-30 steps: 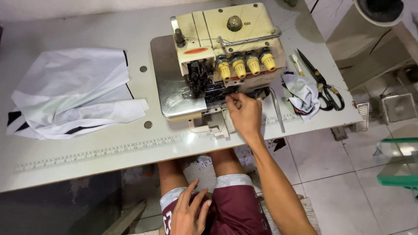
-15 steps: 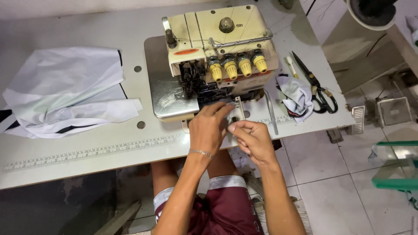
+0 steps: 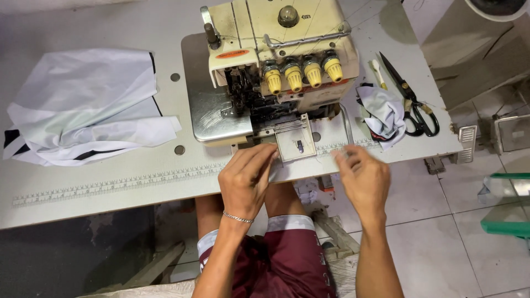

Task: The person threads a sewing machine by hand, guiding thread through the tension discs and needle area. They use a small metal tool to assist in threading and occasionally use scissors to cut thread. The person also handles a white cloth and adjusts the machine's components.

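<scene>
The table [image 3: 110, 193] is filled mid-top by the overlock machine [image 3: 281, 66]; white cloth [image 3: 83, 105] is heaped far left, open room lying between. At the front edge, the machine's small cover plate [image 3: 296, 144] is touched by the left hand [image 3: 245, 179], fingers loosely curled. The right hand [image 3: 361, 179] is held just beside it; its grip cannot be told. Scissors [image 3: 411, 102] are parked right.

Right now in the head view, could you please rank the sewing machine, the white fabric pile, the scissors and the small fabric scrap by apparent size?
1. White fabric pile and sewing machine: they look about alike, so I will not rank them.
2. Small fabric scrap and scissors: close; the scissors are longer but thinner.
</scene>
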